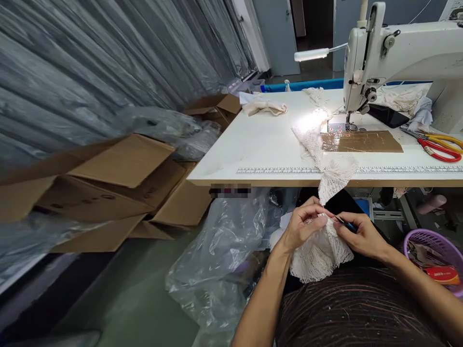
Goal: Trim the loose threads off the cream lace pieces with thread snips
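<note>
Left grip point(304, 225) near right grip point(358, 232), both curled

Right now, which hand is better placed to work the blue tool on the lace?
Probably the right hand: it already holds the blue tool, which points toward the lace. The left hand pinches the lace, so it seems better suited to steadying it.

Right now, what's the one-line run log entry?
left grip: pinching white lace | right grip: holding blue-and-black tool | more lace: over table edge | sewing machine: on table
</note>
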The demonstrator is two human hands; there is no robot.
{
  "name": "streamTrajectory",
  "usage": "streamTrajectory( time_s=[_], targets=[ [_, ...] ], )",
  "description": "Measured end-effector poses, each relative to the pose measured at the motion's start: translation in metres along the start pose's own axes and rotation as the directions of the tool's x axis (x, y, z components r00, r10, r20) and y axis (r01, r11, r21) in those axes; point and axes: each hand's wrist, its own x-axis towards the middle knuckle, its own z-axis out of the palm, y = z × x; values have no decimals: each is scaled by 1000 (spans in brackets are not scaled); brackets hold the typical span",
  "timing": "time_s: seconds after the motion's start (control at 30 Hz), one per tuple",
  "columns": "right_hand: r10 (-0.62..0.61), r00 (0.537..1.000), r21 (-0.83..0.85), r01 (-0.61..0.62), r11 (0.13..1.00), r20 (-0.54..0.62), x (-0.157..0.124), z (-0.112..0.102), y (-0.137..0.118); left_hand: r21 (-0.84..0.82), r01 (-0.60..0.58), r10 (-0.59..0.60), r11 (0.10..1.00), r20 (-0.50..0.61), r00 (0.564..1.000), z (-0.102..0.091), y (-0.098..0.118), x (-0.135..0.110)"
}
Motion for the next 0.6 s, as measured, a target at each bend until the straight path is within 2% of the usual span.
streamTrajectory(
  time_s=[0.13, 0.27, 0.4, 0.6],
  targets=[
    [-10, 999, -48, 8, 999, -39, 4, -5, 10, -40, 84, -85, 996, -29, 996, 5, -3, -2],
    [-7, 1000, -128, 4, 992, -24, 13, -8, 13, 46, 196, -190, 980, -100, 977, -2, -4, -6],
    [1, 1000, -164, 2, 987, 18, 23, -9, 12, 113, 195, -173, 974, -178, 969, -7, -5, -11],
    [-88, 990, -270, 115, 956, 108, 39, -4, 10, 118, 196, -175, 974, -165, 971, -8, -9, -14]
  ],
)
